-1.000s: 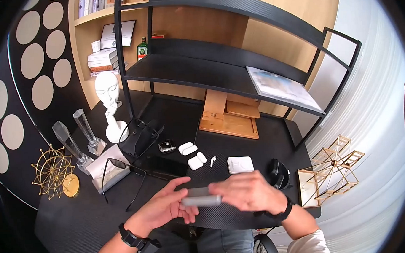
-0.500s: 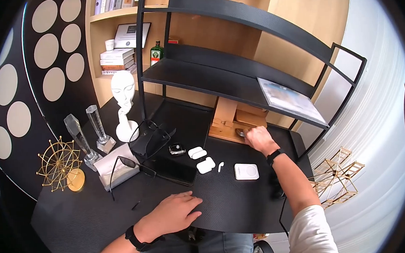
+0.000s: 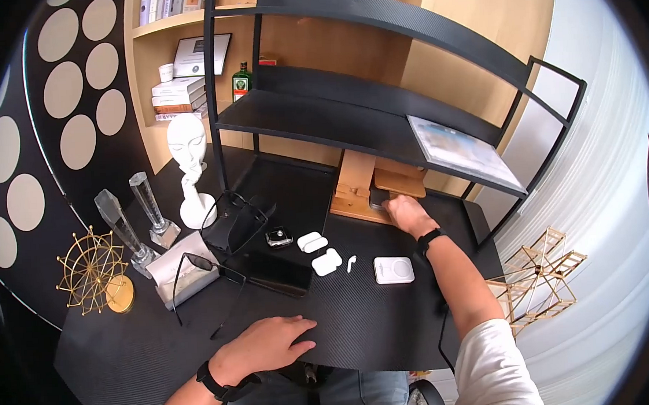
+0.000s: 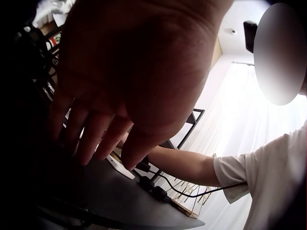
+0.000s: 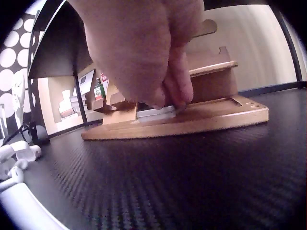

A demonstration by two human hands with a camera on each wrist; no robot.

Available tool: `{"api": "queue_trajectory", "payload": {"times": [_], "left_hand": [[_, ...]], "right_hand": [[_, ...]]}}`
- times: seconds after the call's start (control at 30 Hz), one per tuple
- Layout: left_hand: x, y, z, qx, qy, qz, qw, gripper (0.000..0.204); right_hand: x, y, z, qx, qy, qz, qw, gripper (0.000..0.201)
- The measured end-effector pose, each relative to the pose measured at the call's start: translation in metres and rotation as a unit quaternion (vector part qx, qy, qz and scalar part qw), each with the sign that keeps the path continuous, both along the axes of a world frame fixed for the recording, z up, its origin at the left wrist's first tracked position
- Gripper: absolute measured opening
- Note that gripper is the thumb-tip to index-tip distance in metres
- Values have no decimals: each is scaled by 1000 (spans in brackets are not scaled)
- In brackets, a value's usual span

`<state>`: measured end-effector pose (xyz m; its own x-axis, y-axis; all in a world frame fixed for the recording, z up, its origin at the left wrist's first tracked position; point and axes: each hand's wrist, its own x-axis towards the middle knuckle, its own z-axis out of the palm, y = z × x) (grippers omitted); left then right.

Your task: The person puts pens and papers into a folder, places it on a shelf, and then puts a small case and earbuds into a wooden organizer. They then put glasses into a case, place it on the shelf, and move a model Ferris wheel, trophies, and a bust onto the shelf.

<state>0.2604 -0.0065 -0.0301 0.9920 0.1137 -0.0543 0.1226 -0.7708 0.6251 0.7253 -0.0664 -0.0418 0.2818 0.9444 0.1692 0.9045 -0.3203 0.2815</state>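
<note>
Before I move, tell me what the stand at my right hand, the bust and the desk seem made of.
Stand: probably wood, or a veneer, smooth with a slight sheen; its brown colour suggests it.
Bust: perhaps resin, plaster or ceramic, evenly white and smooth; the look doesn't settle which.
Desk: black, finely ribbed surface, likely laminate or vinyl; its core is hidden.

A wooden bookcase (image 3: pixel 345 44) stands between a black, pale-dotted wall (image 3: pixel 63 90) and bright white curtains (image 3: pixel 614 268).
</note>
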Motion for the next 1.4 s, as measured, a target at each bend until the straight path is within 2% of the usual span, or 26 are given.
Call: {"api": "queue_trajectory", "payload": {"times": [0.1,0.13,0.17,0.23,0.3,0.33,0.37,0.47,0.53,0.57,0.67,0.7,0.77,0.83,0.9,1.07,1.13,1.27,1.33,1.4], "left_hand": [[-4,0,-2,-2,-31,-2,1000,44],[-3,0,-1,5,-35,2,999,44],[-2,-1,-1,10,-42,6,999,44],[-1,0,-4,5,-62,0,998,44],[0,0,4,2,-53,12,999,43],[2,1,1,-24,-74,9,997,42],[2,2,1,-22,-78,2,997,42],[3,0,6,-30,-70,1,997,40],[1,-1,10,-39,-34,6,999,43],[1,-1,10,-34,-34,7,999,43],[1,0,6,-33,-49,9,998,43],[1,1,6,-38,-47,6,998,43],[2,2,8,-40,-46,-1,998,43],[2,2,8,-49,-49,-1,998,44],[1,2,8,-47,-46,-2,998,45],[0,4,5,-43,-17,4,999,45],[0,6,3,-44,-13,-9,999,47],[-1,6,5,-45,3,-5,999,47],[-1,7,-2,-52,-56,-13,997,45],[1,9,-5,-52,-58,-17,997,45]], "right_hand": [[-28,-20,26,49,52,11,997,19],[-30,-31,29,74,75,42,993,20],[-41,-43,39,57,109,45,991,19],[-65,-77,59,-42,268,88,958,30],[-79,-105,52,-56,308,205,927,48],[-88,-116,49,-106,329,145,927,56],[-91,-124,38,-90,309,129,938,57],[-90,-131,34,-59,253,126,957,56],[-90,-128,43,-21,347,102,932,45],[-81,-127,40,32,333,119,935,40],[-54,-121,48,115,308,15,944,48],[-45,-115,49,140,329,-71,931,49],[-22,-104,40,166,259,-121,944,49],[-10,-94,28,175,247,-139,943,47],[-6,-81,18,145,173,-151,963,45],[-21,-47,18,55,126,-198,970,40],[3,-37,-1,48,112,-196,973,40],[18,-33,-13,24,75,-190,979,36],[18,-33,-15,42,80,-201,975,29],[15,-40,-13,12,64,-200,978,29]]}}
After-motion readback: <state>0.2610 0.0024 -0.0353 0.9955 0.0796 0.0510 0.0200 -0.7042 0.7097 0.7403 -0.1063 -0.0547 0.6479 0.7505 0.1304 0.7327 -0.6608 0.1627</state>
